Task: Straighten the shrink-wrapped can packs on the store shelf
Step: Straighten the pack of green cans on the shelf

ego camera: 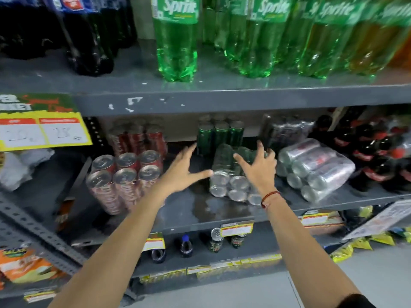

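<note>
A shrink-wrapped pack of green cans (226,174) lies on its side in the middle of the grey shelf (222,214), can ends facing me. My left hand (182,170) hovers just left of it, fingers spread, holding nothing. Over the pack's right part is my right hand (260,165), also spread; whether it touches the wrap I cannot tell. A red can pack (124,181) stands tilted to the left. On the right, a silver can pack (315,167) lies skewed on its side. Behind stand an upright green pack (219,136) and another red pack (138,136).
Dark bottle packs (378,152) crowd the shelf's right end. Green Sprite bottles (178,41) and dark cola bottles (89,41) fill the shelf above. A yellow price sign (42,127) hangs at left. The lower shelf holds small bottles, cans and price tags. Snack bags sit at bottom left.
</note>
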Available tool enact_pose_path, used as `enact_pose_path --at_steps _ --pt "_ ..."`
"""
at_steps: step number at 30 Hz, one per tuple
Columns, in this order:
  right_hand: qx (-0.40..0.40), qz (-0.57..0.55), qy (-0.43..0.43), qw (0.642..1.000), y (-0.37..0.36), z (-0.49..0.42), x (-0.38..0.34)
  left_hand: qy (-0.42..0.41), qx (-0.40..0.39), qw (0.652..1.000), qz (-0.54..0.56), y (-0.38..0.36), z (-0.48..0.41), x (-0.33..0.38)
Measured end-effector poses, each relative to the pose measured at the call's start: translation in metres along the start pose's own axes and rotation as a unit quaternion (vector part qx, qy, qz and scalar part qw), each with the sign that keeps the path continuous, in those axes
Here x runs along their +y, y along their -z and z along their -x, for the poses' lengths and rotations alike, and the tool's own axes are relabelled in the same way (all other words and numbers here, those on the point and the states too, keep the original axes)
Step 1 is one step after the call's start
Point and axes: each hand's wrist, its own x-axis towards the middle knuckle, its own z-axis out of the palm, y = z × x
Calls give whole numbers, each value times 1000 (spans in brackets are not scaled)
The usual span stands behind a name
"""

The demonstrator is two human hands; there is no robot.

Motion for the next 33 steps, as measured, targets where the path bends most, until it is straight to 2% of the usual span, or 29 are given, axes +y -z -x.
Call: enact_pose_path --at_steps 2,4,7,9,11,14,19,23,28,33 --pt "-108 -40 -63 991 5 -9 20 41 -74 996 22 -23 -19 4" --pt "-184 -110 -106 971 8 -20 36 65 -115 990 45 -42 -38 13" --pt "-243 -182 -135 943 10 -35 42 76 -146 984 65 -56 -59 20" --pt "-295 -219 -131 921 18 -48 43 85 -170 980 51 -64 -70 26" --pt "-318 -224 -123 913 23 -57 45 100 -170 980 31 -71 -78 29" --pt "-307 -208 -95 924 23 -59 43 108 -137 984 27 -80 -84 23" --pt "-254 -212 -57 942 18 -58 53 60 -52 996 37 -92 -75 12" --pt "-198 -193 5 961 29 -30 54 19 8 1000 5 -96 -44 16" --pt "-116 -162 119 973 24 0 59 -40 134 989 -50 -120 -7 11" --pt "-87 -111 136 981 0 14 65 -47 209 975 -63 -145 -2 1"
